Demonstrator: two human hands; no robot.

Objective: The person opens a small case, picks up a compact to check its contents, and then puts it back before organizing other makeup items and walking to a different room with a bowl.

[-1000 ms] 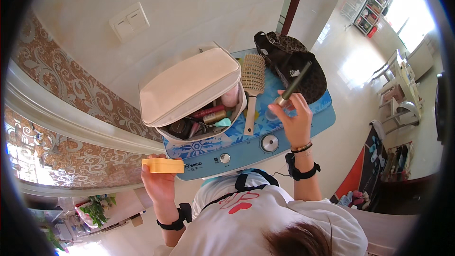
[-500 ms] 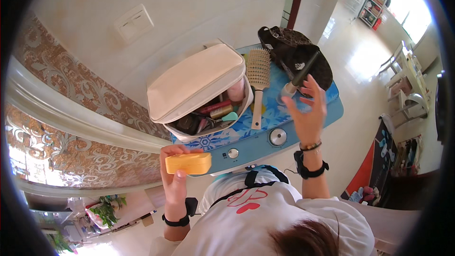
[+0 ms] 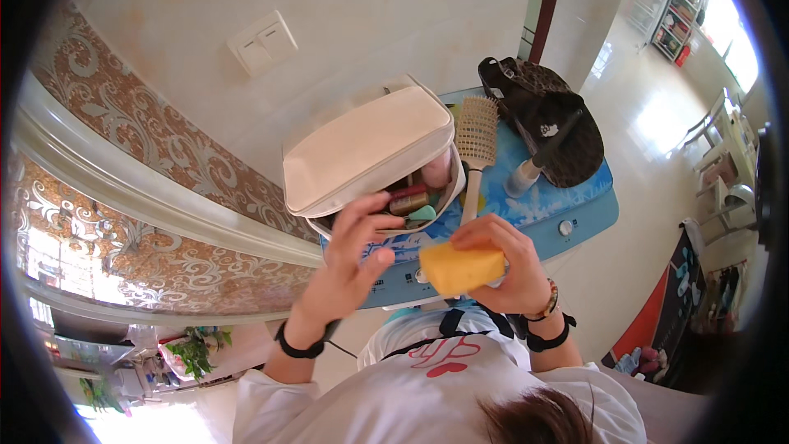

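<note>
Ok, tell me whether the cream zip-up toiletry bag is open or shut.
Open. The cream zip-up toiletry bag has its lid lifted, and small tubes and bottles show in the gap; the left hand is at the opening.

yellow sponge block (image 3: 461, 267) | level, held above blue washer top (image 3: 575, 206)

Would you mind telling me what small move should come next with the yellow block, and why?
Probably ease the yellow block forward into the open mouth of the white pouch. The right hand grips the block just in front of the pouch, the left hand has its fingers at the pouch's rim, and the opening, already holding small items, faces the block.
</note>
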